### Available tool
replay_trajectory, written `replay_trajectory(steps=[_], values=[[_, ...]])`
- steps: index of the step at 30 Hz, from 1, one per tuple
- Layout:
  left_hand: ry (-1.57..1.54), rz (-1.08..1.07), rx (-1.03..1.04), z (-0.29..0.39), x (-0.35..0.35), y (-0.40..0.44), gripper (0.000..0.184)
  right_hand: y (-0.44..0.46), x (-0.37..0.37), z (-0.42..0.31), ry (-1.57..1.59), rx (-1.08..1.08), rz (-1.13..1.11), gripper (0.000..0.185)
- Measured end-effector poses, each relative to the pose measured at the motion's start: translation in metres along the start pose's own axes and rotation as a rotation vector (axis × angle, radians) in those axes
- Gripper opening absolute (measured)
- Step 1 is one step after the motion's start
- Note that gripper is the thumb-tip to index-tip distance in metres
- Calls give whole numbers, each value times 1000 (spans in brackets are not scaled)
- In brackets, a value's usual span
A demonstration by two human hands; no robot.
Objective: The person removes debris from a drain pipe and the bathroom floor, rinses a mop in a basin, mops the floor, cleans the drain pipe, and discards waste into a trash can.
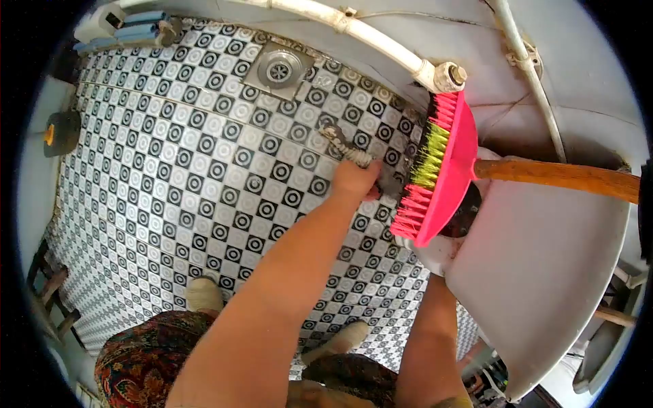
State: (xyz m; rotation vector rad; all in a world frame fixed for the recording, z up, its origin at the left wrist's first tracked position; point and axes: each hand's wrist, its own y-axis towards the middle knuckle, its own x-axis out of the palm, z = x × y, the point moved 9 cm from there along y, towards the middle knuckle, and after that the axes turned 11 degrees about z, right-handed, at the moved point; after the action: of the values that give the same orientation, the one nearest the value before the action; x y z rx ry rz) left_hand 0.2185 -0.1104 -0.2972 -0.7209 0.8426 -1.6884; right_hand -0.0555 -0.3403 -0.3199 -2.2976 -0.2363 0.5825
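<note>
My left hand (355, 180) is closed low over the tiled floor. A knotted, rope-like strip in beige and dark grey (345, 147) sticks out past its knuckles, and its exact kind is unclear. Beside the fingers lies a dull grey patch (390, 181), which I cannot make out. A bright pink broom head (454, 163) with pink and yellow bristles is to the right of this hand, joined to a wooden handle (558, 178). My right forearm (432, 323) reaches up behind a large pale grey, smooth panel (537, 265); the right hand itself is hidden there.
A metal floor drain (279, 68) is set in the black-and-white patterned tiles (224, 153). White pipes (381, 42) run along the wall. Blue and white items (126, 28) stand at the far left corner, and a dark pad (62, 133) is at the left wall.
</note>
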Motion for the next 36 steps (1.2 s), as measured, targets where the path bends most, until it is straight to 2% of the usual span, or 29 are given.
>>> replay_trajectory(steps=[5, 7, 8, 12, 17, 19, 21, 24, 31, 33, 36], values=[[-62, 19, -61, -4, 3, 0, 38, 1, -4, 2, 11, 7, 7, 21], [91, 100, -29, 2, -4, -4, 38, 2, -6, 3, 8, 9, 12, 21], [-80, 103, 28, 4, -3, -5, 37, 2, -7, 4, 9, 11, 19, 21], [-126, 144, -49, -10, -5, -11, 34, 3, -10, 6, 5, 12, 21, 21], [-335, 72, -35, 7, -5, -24, 34, 4, -10, 7, 1, 10, 18, 22], [-353, 53, -93, -2, -4, -14, 33, 3, -11, 5, -5, 6, 20, 22], [-254, -20, -102, -7, -1, -6, 32, 3, -10, 2, -14, -2, 19, 22], [-122, 22, -70, 1, -7, -11, 33, 1, -10, 2, -12, -4, 21, 22], [-39, 26, -92, 3, -12, -9, 35, 0, -4, -3, -20, -22, 11, 23], [88, 4, -13, 8, -12, -8, 36, -1, -1, -2, -21, -24, 9, 23], [34, -15, -49, 5, -8, -5, 36, -1, 5, 1, -16, -31, 1, 23]])
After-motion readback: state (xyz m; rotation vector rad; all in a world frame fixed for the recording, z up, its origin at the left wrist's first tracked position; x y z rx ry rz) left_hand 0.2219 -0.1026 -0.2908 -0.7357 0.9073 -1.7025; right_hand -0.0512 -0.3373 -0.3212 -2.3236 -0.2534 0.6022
